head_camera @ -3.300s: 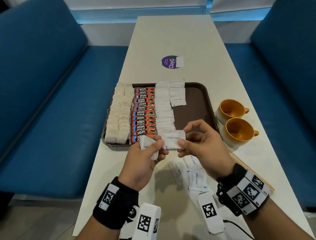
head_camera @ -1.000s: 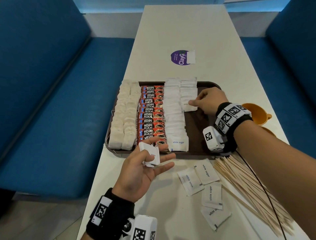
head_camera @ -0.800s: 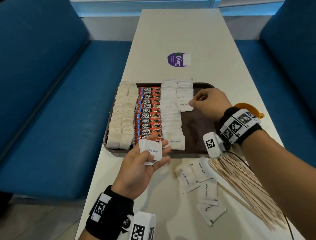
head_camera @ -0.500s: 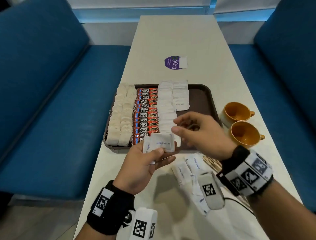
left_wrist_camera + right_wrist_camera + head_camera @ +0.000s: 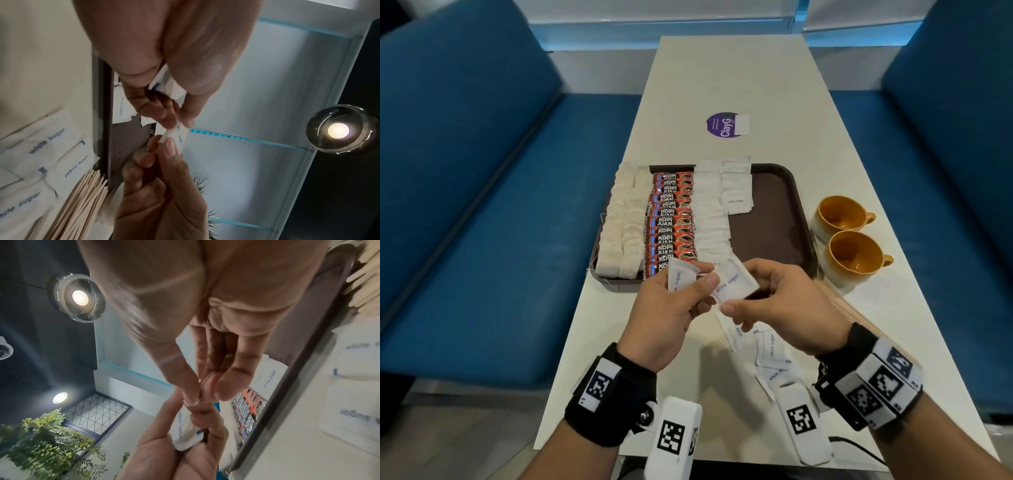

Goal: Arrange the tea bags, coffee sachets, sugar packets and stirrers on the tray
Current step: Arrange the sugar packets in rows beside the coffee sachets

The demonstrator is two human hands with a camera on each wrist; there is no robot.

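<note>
The brown tray [image 5: 802, 212] holds rows of tea bags [image 5: 623, 219], coffee sachets [image 5: 673, 219] and two columns of sugar packets [image 5: 710, 209]. Just in front of the tray's near edge, my left hand [image 5: 702, 287] grips a small bunch of sugar packets [image 5: 679, 279], also seen as packets [image 5: 166, 87] from the left wrist. My right hand [image 5: 736, 301] pinches the front sugar packet [image 5: 732, 284] of that bunch, with my left thumb still on it. Under my hands, loose sugar packets [image 5: 770, 346] lie on the table. Wooden stirrers [image 5: 82, 203] lie beside them.
Two orange cups [image 5: 840, 214] [image 5: 854, 255] stand right of the tray. A purple sticker [image 5: 726, 125] sits farther up the white table [image 5: 739, 78]. Blue benches [image 5: 482, 171] run along both sides. The tray's right part [image 5: 767, 219] is bare.
My right hand came back from the tray's second sugar column to my left hand. It now pinches the front packet of the bunch.
</note>
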